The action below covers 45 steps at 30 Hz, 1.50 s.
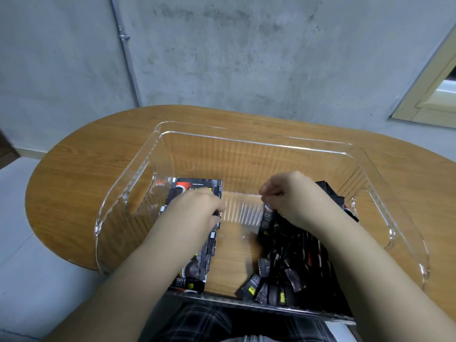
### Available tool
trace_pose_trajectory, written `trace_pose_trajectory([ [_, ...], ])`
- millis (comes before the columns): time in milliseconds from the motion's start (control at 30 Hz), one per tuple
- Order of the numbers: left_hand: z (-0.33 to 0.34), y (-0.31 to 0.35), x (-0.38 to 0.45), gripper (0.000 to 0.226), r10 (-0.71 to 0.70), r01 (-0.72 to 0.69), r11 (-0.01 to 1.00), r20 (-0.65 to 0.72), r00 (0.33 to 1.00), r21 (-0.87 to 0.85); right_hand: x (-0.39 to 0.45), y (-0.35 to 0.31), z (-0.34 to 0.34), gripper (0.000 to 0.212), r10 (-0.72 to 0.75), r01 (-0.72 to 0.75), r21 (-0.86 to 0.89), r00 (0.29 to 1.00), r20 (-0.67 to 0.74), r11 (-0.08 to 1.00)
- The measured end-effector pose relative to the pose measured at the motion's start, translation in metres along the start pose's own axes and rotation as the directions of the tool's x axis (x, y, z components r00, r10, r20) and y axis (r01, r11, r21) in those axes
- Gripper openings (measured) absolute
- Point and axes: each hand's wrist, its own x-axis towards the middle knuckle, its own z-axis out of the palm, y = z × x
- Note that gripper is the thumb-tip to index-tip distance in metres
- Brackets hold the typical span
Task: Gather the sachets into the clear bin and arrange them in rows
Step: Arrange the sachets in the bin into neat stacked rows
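Observation:
A clear bin (259, 141) stands on the wooden table, and both my hands are inside it. Along its left side black sachets lie flat in a neat row (197, 186). My left hand (195, 211) rests palm down on that row with its fingers curled at the row's right edge. On the right side lies a loose heap of black sachets (291, 267). My right hand (288, 196) hovers over the heap's far end and pinches the top of one black sachet (267, 219), which hangs below the fingers. The bin's middle floor is bare.
The oval wooden table (81, 174) ends close to the bin's left side and near me. A grey concrete wall with a pipe (125, 53) rises behind it. A window frame (434, 90) is at the far right. My checked trousers (197, 322) show below the bin.

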Motion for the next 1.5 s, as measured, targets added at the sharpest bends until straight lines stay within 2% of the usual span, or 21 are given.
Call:
trace_pose_trajectory([
  [67, 0.006, 0.016, 0.005, 0.03, 0.065, -0.062, 0.996, 0.043, 0.997, -0.071, -0.005, 0.007, -0.003, 0.014, 0.017, -0.017, -0.001, 1.0, -0.025, 1.0],
  [133, 0.016, 0.03, 0.016, 0.035, 0.046, -0.011, 0.974, 0.151, 0.987, -0.227, -0.01, 0.014, -0.004, 0.014, 0.025, -0.026, -0.01, 0.998, -0.058, 1.0],
  [200, 0.028, 0.039, 0.031, 0.042, 0.018, 0.064, 0.947, 0.253, 0.967, -0.314, -0.014, 0.02, -0.007, 0.016, 0.026, -0.029, -0.033, 0.995, -0.096, 0.999],
  [333, 0.039, 0.054, 0.053, 0.028, -0.037, 0.123, 0.948, 0.283, 0.959, -0.293, -0.023, 0.027, -0.013, 0.022, 0.031, -0.04, -0.057, 0.987, -0.16, 0.998],
  [500, 0.039, 0.069, 0.062, 0.02, -0.12, 0.177, 0.971, 0.315, 0.941, -0.159, -0.029, 0.026, -0.017, 0.029, 0.039, -0.049, -0.044, 0.978, -0.203, 0.998],
  [567, 0.042, 0.071, 0.064, 0.024, -0.127, 0.177, 0.976, 0.328, 0.936, -0.126, -0.031, 0.025, -0.018, 0.029, 0.039, -0.047, -0.034, 0.976, -0.215, 0.998],
  [733, 0.047, 0.066, 0.068, 0.025, -0.151, 0.176, 0.981, 0.256, 0.955, -0.079, -0.033, 0.024, -0.018, 0.025, 0.037, -0.044, -0.027, 0.973, -0.228, 0.999],
  [900, 0.047, 0.057, 0.075, 0.039, -0.011, 0.001, 0.992, 0.077, 0.997, 0.128, -0.034, 0.024, -0.019, 0.023, 0.024, -0.029, -0.016, 0.973, -0.229, 0.999],
  [1000, 0.046, 0.054, 0.081, 0.028, 0.057, -0.058, 0.973, 0.013, 0.998, 0.224, -0.034, 0.024, -0.019, 0.021, 0.005, -0.011, -0.024, 0.972, -0.236, 1.0],
  [1033, 0.045, 0.053, 0.082, 0.023, 0.075, -0.077, 0.97, 0.018, 0.997, 0.232, -0.034, 0.024, -0.019, 0.021, 0.0, -0.007, -0.028, 0.971, -0.241, 1.0],
  [1133, 0.043, 0.051, 0.087, 0.028, 0.116, -0.14, 0.954, 0.102, 0.988, 0.266, -0.032, 0.026, -0.017, 0.024, -0.016, -0.002, -0.067, 0.967, -0.255, 0.998],
  [1267, 0.04, 0.047, 0.087, 0.011, 0.15, -0.162, 0.918, 0.061, 0.987, 0.361, -0.03, 0.031, -0.014, 0.03, -0.045, -0.001, -0.163, 0.959, -0.28, 0.987],
  [1400, 0.035, 0.046, 0.083, 0.024, 0.172, -0.167, 0.895, 0.026, 0.985, 0.413, -0.031, 0.033, -0.015, 0.03, -0.071, 0.007, -0.211, 0.952, -0.299, 0.977],
  [1500, 0.033, 0.049, 0.081, 0.025, 0.162, -0.159, 0.892, 0.03, 0.986, 0.424, -0.029, 0.034, -0.014, 0.03, -0.082, 0.008, -0.237, 0.949, -0.305, 0.972],
])
